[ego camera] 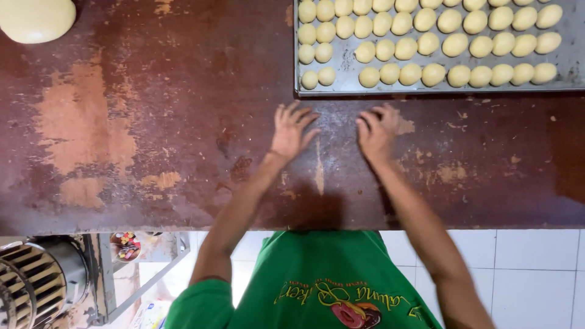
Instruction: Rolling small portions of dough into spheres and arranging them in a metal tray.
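left hand [291, 129] flat, fingers spread | right hand [376, 130] cupped, palm down | worn table [152, 122] | near dough tray [341, 85]

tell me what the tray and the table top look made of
Tray: looks like dull grey metal, scuffed and dusty between the dough balls. Table top: probably wood under dark red-brown paint, worn through to paler patches.
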